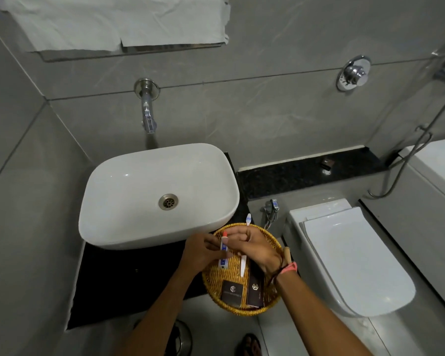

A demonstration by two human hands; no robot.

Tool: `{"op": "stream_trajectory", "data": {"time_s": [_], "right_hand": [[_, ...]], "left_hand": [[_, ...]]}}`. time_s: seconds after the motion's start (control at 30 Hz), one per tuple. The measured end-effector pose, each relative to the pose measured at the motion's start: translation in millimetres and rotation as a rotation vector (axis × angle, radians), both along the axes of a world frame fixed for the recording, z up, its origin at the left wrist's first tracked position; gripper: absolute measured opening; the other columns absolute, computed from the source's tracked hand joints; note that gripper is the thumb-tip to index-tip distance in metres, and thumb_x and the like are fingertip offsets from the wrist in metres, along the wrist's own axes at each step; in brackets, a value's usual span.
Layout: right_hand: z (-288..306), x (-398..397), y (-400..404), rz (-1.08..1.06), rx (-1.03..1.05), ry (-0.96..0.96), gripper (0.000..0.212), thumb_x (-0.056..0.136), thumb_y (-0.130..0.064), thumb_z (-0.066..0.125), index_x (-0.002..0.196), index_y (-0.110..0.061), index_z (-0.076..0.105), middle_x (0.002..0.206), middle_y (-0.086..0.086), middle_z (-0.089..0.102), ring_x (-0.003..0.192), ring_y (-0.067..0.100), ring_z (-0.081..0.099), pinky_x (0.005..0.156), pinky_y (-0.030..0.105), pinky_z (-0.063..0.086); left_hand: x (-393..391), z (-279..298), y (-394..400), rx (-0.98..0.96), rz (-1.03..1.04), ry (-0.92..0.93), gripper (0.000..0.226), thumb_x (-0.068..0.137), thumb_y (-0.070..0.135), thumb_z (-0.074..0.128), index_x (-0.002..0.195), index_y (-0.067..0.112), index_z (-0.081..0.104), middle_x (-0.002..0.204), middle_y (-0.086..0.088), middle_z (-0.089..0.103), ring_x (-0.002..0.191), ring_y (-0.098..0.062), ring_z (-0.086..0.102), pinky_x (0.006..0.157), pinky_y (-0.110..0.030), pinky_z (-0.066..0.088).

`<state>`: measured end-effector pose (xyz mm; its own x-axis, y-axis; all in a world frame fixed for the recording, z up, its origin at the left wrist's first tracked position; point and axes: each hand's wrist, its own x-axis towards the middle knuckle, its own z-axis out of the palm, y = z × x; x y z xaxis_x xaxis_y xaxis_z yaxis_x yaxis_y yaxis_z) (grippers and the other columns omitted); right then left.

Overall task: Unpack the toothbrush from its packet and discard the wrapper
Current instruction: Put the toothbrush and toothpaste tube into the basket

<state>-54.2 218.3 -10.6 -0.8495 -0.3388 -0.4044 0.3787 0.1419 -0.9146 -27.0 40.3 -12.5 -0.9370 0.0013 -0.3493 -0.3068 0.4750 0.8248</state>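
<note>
Over the basket (217, 283): both hands meet.
Right hand (253, 246): closed around the white toothbrush (248, 219), bristles up.
Left hand (199, 253): pinching a small toothpaste tube (224, 249).

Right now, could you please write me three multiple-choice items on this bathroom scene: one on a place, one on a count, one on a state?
1. Where is the wicker basket?
A in the sink
B on the dark counter beside the sink
C on the toilet

2. How many dark packets lie in the basket?
A two
B four
C none

3. The toilet lid is
A up
B missing
C down

Answers: B, it sits right of the basin; A, two lie side by side; C, the lid covers the bowl.
</note>
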Motion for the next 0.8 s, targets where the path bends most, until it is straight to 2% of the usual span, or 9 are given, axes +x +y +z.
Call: {"op": "stream_trajectory", "data": {"time_s": [0.1, 0.17, 0.23, 0.3, 0.4, 0.47, 0.57, 0.63, 0.8], "right_hand": [[-4, -4, -8, -0.052, -0.019, -0.01, 0.03, 0.086, -0.009, 0.078, 0.112, 0.003, 0.072, 0.097, 0.025, 0.075, 0.075, 0.024, 0.068, 0.074, 0.035, 0.056], [-7, -8, -12, -0.113, 0.041, 0.027, 0.03, 0.086, -0.007, 0.078, 0.113, 0.004, 0.071, 0.091, 0.022, 0.075, 0.069, 0.021, 0.066, 0.064, 0.025, 0.055], [-11, -11, -17, -0.136, 0.198, 0.136, 0.031, 0.087, -0.008, 0.076, 0.117, -0.002, 0.069, 0.081, 0.018, 0.074, 0.066, 0.017, 0.067, 0.063, 0.021, 0.057], [-14, -13, -21, -0.1, 0.386, 0.247, 0.027, 0.088, -0.012, 0.076, 0.114, -0.008, 0.071, 0.083, 0.018, 0.076, 0.07, 0.017, 0.07, 0.068, 0.024, 0.06], [-20, -18, -28, 0.01, 0.586, 0.297, 0.014, 0.085, -0.015, 0.078, 0.095, -0.006, 0.074, 0.091, 0.015, 0.077, 0.084, 0.026, 0.074, 0.082, 0.04, 0.063], [-24, -22, -35, 0.103, 0.725, 0.301, 0.017, 0.084, -0.017, 0.079, 0.091, -0.003, 0.072, 0.095, 0.015, 0.076, 0.09, 0.028, 0.072, 0.087, 0.044, 0.062], [-25, -27, -46, 0.2, 0.914, 0.297, 0.032, 0.085, -0.022, 0.077, 0.108, -0.003, 0.066, 0.113, 0.017, 0.069, 0.106, 0.032, 0.067, 0.095, 0.045, 0.058], [-25, -33, -52, 0.225, 0.969, 0.282, 0.044, 0.084, -0.027, 0.077, 0.117, -0.003, 0.06, 0.12, 0.019, 0.065, 0.112, 0.036, 0.064, 0.098, 0.046, 0.056], [-28, -39, -59, 0.242, 0.995, 0.252, 0.057, 0.079, -0.039, 0.082, 0.119, -0.004, 0.06, 0.121, 0.017, 0.066, 0.113, 0.034, 0.065, 0.098, 0.048, 0.057]], "left_hand": [[3, 2, -8, -0.017, -0.004, 0.052, 0.027, 0.072, 0.023, 0.091, 0.089, 0.006, 0.08, 0.09, -0.013, 0.083, 0.072, -0.011, 0.077, 0.067, -0.021, 0.063], [9, 6, -17, -0.074, 0.021, 0.142, 0.027, 0.078, 0.032, 0.086, 0.091, 0.009, 0.081, 0.087, -0.007, 0.083, 0.075, -0.012, 0.077, 0.074, -0.029, 0.065], [16, 11, -28, -0.175, 0.057, 0.288, 0.025, 0.084, 0.041, 0.079, 0.09, 0.016, 0.079, 0.079, 0.004, 0.079, 0.072, -0.006, 0.073, 0.071, -0.028, 0.062], [21, 15, -43, -0.246, 0.078, 0.408, 0.024, 0.089, 0.045, 0.072, 0.089, 0.022, 0.076, 0.077, 0.009, 0.077, 0.071, -0.004, 0.07, 0.068, -0.028, 0.06], [23, 18, -64, -0.322, 0.11, 0.538, 0.023, 0.092, 0.042, 0.068, 0.094, 0.019, 0.073, 0.084, 0.005, 0.076, 0.074, -0.008, 0.07, 0.068, -0.033, 0.063], [22, 19, -74, -0.427, 0.132, 0.642, 0.026, 0.092, 0.038, 0.07, 0.104, 0.016, 0.071, 0.093, 0.0, 0.075, 0.082, -0.013, 0.069, 0.07, -0.027, 0.061], [17, 20, -82, -0.638, 0.114, 0.758, 0.037, 0.091, 0.037, 0.072, 0.115, 0.01, 0.07, 0.111, -0.011, 0.075, 0.102, -0.026, 0.07, 0.079, -0.032, 0.06], [12, 21, -85, -0.745, 0.101, 0.805, 0.045, 0.09, 0.041, 0.07, 0.119, 0.008, 0.07, 0.116, -0.016, 0.073, 0.105, -0.031, 0.069, 0.082, -0.04, 0.06], [3, 17, -89, -0.813, 0.13, 0.857, 0.054, 0.087, 0.048, 0.07, 0.125, 0.009, 0.065, 0.124, -0.019, 0.07, 0.111, -0.034, 0.067, 0.089, -0.043, 0.058]]}}
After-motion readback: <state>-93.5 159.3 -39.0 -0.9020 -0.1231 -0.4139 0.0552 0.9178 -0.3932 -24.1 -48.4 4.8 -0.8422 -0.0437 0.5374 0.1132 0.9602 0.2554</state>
